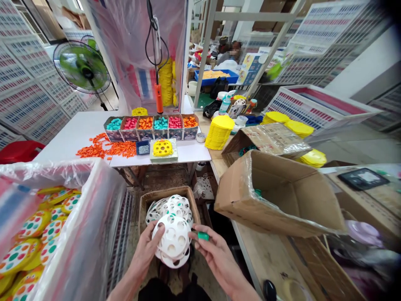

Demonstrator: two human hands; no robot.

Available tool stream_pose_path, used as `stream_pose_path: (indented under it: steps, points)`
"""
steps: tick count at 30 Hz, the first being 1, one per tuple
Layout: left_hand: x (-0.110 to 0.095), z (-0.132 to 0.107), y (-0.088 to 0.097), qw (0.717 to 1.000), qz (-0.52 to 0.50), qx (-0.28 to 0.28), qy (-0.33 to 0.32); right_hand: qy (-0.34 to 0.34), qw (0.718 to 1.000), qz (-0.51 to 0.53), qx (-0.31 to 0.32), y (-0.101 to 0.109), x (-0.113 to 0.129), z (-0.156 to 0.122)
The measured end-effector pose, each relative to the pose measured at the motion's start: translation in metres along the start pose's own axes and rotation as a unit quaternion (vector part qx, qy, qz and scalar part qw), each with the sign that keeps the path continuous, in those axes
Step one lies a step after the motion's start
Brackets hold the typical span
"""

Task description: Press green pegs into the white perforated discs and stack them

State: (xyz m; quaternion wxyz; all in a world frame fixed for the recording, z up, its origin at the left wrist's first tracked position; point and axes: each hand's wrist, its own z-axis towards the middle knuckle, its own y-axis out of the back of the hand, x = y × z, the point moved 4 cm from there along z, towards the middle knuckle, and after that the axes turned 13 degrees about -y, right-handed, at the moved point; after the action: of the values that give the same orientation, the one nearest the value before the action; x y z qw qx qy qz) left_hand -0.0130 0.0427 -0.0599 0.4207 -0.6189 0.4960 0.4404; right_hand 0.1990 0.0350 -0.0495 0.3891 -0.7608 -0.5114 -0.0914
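Note:
A small stack of white plastic discs with round holes (171, 228) is gripped by my left hand (149, 240), its thumb lying over the top disc. Between the thumb and fingers of my right hand (211, 246) is a small green plastic piece (203, 236), just right of the stack. Beneath the discs stands a cardboard box (192, 200) holding more white perforated discs (178, 204), with bits of green among them.
To the left, a lined crate (103, 179) holds yellow dotted pieces. Ahead, a white table (75, 125) carries bins (144, 134) of coloured parts, orange pieces (122, 149) and a hanging orange screwdriver (159, 98). An open carton (234, 196) and yellow stacks (219, 131) stand right.

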Motion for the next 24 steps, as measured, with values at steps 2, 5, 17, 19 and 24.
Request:
stream_pose_path:
  steps: [2,5,17,19,24]
  points:
    - [0.0,0.001,-0.002,1.0,0.0,-0.003,0.008,-0.004,1.0,0.005,0.02,-0.005,0.002,-0.003]
    - [-0.003,0.003,-0.004,1.0,0.001,-0.002,0.013,0.002,1.0,-0.008,0.029,-0.009,0.005,-0.006]
    - [0.002,0.007,-0.005,0.999,0.023,0.028,0.014,0.04,0.996,-0.08,0.024,0.0,0.006,0.006]
    - [0.003,0.008,-0.004,0.999,0.023,0.031,0.009,0.042,0.997,-0.058,0.013,0.002,0.008,0.008]
    - [0.006,0.005,-0.004,0.999,0.017,0.028,0.027,0.037,0.999,0.005,-0.013,0.005,0.01,0.011]
